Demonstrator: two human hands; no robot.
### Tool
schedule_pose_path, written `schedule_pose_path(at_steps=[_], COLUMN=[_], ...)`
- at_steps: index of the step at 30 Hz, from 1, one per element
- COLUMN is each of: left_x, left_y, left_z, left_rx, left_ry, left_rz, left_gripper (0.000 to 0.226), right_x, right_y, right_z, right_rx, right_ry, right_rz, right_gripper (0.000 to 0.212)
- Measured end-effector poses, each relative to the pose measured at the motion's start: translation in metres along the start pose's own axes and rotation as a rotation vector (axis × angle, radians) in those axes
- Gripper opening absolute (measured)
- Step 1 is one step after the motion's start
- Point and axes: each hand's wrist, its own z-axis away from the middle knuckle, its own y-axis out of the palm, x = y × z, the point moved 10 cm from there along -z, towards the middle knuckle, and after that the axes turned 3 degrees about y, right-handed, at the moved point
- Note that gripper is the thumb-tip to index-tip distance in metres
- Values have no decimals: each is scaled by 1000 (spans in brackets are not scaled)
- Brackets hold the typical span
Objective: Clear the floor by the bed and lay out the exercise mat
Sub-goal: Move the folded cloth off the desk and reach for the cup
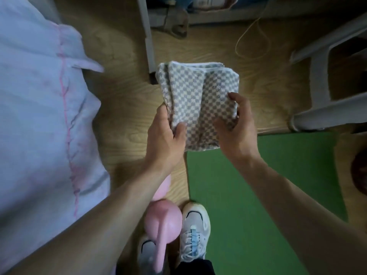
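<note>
Both bare forearms reach forward from the lower edge and come closer toward the middle. The left hand (165, 135) grips the near left edge of a folded cloth (198, 92), with the thumb on top. The right hand (238, 132) holds its near right side, with the fingers curled.

— What's the floor (123, 108) like?
— Pale wood grain. A green mat (258, 195) lies flat on its right half.
— And beside the mat?
— A pink weight (164, 217) sits just off its left edge, and a pale trainer (193, 231) straddles that edge. A white chair (319, 86) stands near the mat's far end, and a thin cable (237, 44) loops beyond.
</note>
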Motion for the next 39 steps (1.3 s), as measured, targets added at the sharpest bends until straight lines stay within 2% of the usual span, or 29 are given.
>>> schedule_pose_path(at_steps=[3,5,9,12,16,18,20,23,28,31,36,39], left_x=[37,62,108,127,144,148,148,134,84,45,-29,-85], left_y=[25,36,46,54,75,77,70,53,12,-18,-72,-104], left_z=[-21,-40,-82,-111,-133,-133,-129,-116,-89,-75,-51,-20], left_rx=[5,-5,-41,-47,53,66,38,18,14,-14,-79,-115], left_ry=[-20,-36,-80,-87,-95,-105,-118,-105,-69,-12,65,99], left_rz=[-35,-48,-90,-96,-176,-176,-157,-168,-180,-167,-138,-75], left_gripper=[46,51,50,47,49,45,42,47,61,62,52,50], right_x=[-32,-42,-55,-63,-72,-81,-82,-71,-26,16,94,158], right_y=[30,52,107,134,164,169,163,145,115,92,37,-8], right_z=[-28,-48,-88,-115,-131,-132,-132,-122,-96,-72,-29,12], right_rx=[14,37,144,192,336,412,418,388,290,231,196,135], right_ry=[-21,-53,-130,-117,-143,-82,-42,-56,-85,-175,-103,-211], right_rz=[1,-5,52,111,369,448,442,447,310,188,31,-18], right_gripper=[60,62,67,68,73,79,79,69,56,73,54,65])
